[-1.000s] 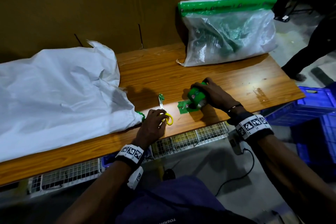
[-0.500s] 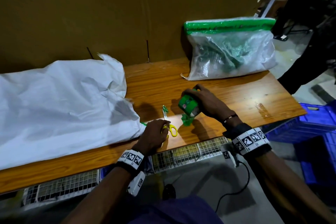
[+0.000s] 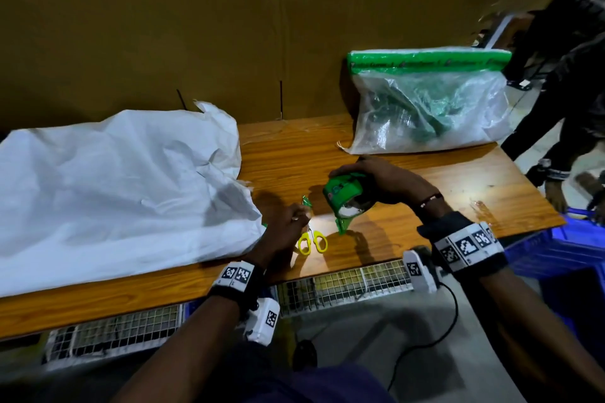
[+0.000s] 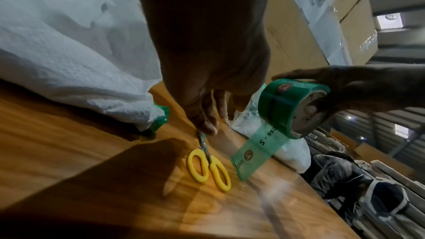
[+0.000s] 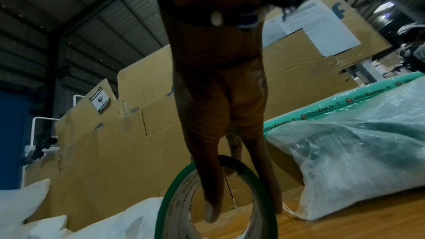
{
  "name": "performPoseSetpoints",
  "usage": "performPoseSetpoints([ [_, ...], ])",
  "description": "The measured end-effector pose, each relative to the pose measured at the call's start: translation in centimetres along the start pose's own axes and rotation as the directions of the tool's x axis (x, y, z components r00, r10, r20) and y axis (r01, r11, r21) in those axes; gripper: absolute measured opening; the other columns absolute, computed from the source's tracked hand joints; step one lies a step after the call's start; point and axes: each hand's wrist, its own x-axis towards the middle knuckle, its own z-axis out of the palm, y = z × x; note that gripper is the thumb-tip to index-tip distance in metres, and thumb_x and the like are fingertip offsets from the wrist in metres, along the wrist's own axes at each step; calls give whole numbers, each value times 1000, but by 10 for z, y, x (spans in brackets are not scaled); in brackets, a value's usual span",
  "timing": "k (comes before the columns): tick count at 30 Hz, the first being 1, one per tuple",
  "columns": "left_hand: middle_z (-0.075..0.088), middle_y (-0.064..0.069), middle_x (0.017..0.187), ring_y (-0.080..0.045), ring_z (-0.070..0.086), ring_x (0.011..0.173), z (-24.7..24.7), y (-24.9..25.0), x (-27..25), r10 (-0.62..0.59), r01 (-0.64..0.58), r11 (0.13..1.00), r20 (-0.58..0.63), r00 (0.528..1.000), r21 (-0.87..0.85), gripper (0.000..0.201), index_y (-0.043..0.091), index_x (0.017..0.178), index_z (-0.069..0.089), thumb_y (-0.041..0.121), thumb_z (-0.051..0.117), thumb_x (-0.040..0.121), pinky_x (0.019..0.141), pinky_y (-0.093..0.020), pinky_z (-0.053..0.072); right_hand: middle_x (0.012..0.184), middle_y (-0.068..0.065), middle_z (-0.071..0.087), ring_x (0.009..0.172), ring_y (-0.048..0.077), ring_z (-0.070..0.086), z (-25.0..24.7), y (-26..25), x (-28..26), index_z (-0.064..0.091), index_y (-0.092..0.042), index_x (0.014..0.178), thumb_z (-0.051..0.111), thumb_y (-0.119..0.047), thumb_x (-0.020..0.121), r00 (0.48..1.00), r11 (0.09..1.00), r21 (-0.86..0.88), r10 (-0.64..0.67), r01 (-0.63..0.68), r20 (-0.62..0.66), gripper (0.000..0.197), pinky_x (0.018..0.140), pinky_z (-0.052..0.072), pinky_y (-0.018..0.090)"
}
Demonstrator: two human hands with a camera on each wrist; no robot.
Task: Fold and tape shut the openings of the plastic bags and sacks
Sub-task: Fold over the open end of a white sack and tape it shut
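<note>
Sack first: the big crumpled white woven sack (image 3: pixel 108 193) lies left of the yellow-handled scissors (image 3: pixel 312 241), mouth hidden. Your left hand (image 3: pixel 283 232) now pinches their blades, not the handles. Right of the scissors, your right hand (image 3: pixel 386 181) has lifted the green tape roll (image 3: pixel 343 198) off the wooden table (image 3: pixel 425 193), fingers curled around it, so another strip is coming.

Three views over one wooden table

The head view looks down on the table (image 3: pixel 409 193) from above; both wrist views sit low and close, the left facing its near edge, the right facing the cardboard wall (image 5: pixel 110 134); all share the tape roll (image 4: pixel 292 106).
</note>
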Motion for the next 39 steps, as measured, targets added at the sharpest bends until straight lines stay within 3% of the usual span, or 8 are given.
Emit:
performPoseSetpoints([
  [3,57,-5,84,-17,56,69,2,8,3,-117,117,979,10,993,-167,11,10,113,61,6,52,107,57,-22,44,112,4,56,98,20,60,-15,-9,-10,63,-32,142,90,-15,81,999,998,50,-40,39,7,69,91,49,33],
  [6,51,-7,83,-14,52,69,1,12,0,-196,197,928,33,980,-318,8,8,108,61,14,54,108,59,-22,42,123,6,68,89,3,72,-46,-26,-23,63,-36,133,91,-15,73,998,914,400,-48,64,-49,69,89,62,52],
  [10,64,-7,95,-18,64,79,-3,29,0,-309,330,816,125,943,-474,32,11,109,63,41,54,107,70,-30,53,131,2,72,107,30,76,-89,-46,-25,60,-36,143,87,-21,75,992,844,520,-110,127,-64,74,89,61,60],
  [16,63,-23,139,-38,63,125,-21,57,5,-245,384,562,296,923,-733,68,0,140,53,58,42,105,99,-51,54,145,3,59,110,35,73,-89,-71,-7,53,-33,151,81,-19,83,981,782,593,-177,190,-80,75,87,62,60],
  [20,63,-23,138,-35,64,126,-43,63,-4,-220,355,421,285,933,-835,54,2,113,65,53,54,98,103,-55,52,149,9,50,112,33,73,-67,-90,15,53,-30,151,79,-9,86,968,723,646,-222,244,-117,73,86,64,53],
  [24,77,-10,84,-19,74,76,-76,58,-28,-351,224,460,56,935,-859,12,4,105,66,11,65,96,67,-32,63,149,14,51,114,32,73,-38,-120,42,53,-28,152,84,-14,82,953,684,672,-281,284,-116,78,85,64,49],
  [27,74,-4,81,-13,68,80,-119,35,-51,-396,122,541,-124,910,-832,17,-4,106,66,-11,52,101,68,-22,61,150,4,52,122,23,68,-12,-143,60,52,-26,152,82,-13,85,929,688,634,-340,353,-147,74,92,63,47],
  [39,75,-4,79,-13,71,73,-300,-57,-175,-459,-48,773,-609,647,-633,9,10,89,70,12,73,97,64,-27,60,148,-3,55,127,11,63,129,-274,122,53,-29,150,88,-21,80,878,614,663,-457,428,-143,78,99,59,36],
])
